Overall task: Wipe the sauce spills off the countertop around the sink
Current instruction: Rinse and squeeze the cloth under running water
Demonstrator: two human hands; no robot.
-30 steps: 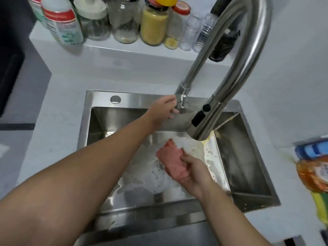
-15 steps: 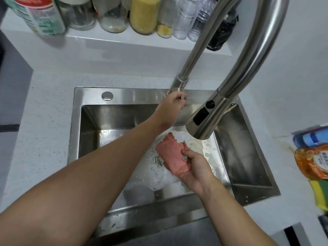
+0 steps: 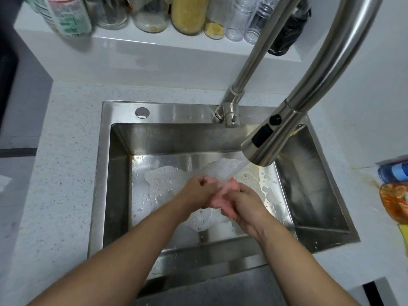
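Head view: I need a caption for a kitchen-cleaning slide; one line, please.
Left hand and right hand grip a pink cloth under the faucet's running water, over the steel sink.

Brushed steel sink (image 3: 119, 173), speckled matt countertop (image 3: 66, 151)

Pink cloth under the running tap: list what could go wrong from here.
1. The stream from the spray head hits the pink cloth gripped by the left hand and right hand; it may splash onto the countertop.
2. Unwrung, the cloth could smear the sauce spill rather than lift it.
3. Yellowish residue on the sink floor might soil the cloth again.
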